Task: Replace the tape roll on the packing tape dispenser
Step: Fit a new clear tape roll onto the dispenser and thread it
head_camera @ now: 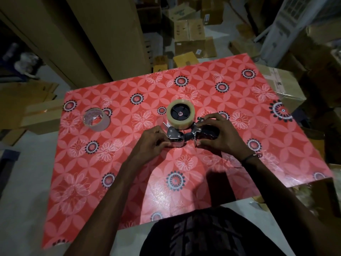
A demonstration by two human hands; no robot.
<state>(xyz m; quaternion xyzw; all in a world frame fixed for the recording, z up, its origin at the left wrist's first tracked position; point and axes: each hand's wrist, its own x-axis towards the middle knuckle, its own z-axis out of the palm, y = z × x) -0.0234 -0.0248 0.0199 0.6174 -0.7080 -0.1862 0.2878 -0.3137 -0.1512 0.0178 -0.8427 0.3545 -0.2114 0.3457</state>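
Observation:
The packing tape dispenser (188, 134) lies on its side in the middle of the red flowered table (129, 182). A full clear tape roll (180, 121) sits on its black hub. My left hand (152, 143) grips the metal front end by the roller and blade. My right hand (219, 135) wraps around the black handle. A nearly spent tape roll (96, 119), mostly a cardboard core, lies apart on the table at the left.
Cardboard boxes (191, 39) crowd the floor beyond the table's far edge and along both sides. A tall cardboard panel (88, 34) leans at the back left. The front half of the tabletop holds only my forearms.

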